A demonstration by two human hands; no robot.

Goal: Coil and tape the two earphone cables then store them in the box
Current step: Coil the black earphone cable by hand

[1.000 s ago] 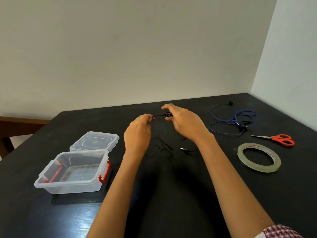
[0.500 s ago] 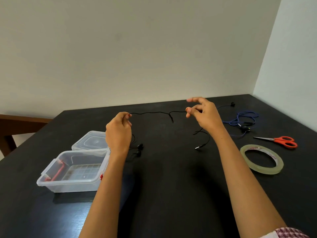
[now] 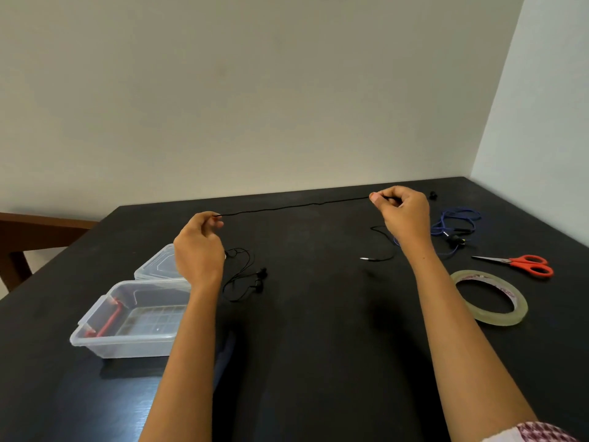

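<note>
1. Black earphone cable (image 3: 296,206) was held taut above the surface (image 3: 318,346), pinched by left hand (image 3: 199,250) and right hand (image 3: 404,215).
2. Blue earphone cable (image 3: 459,218) lay uncoiled at the right; the box (image 3: 127,317) stood open at the left.

- A black earphone cable (image 3: 296,206) hangs taut in the air between the left hand (image 3: 199,250) and the right hand (image 3: 404,215), barring the way across the far middle of the table (image 3: 318,362).
- Below that line, the middle and near table lie bare and open between the two forearms.
- Left side: the open clear box (image 3: 127,320) and its lid (image 3: 156,266) behind it block the way; slack cable and earbuds (image 3: 259,279) lie just right of them.
- Right side: blue earphones (image 3: 455,224), scissors (image 3: 522,264) and tape roll (image 3: 489,296) crowd the table; the jack plug (image 3: 366,259) lies loose near the right wrist.
</note>
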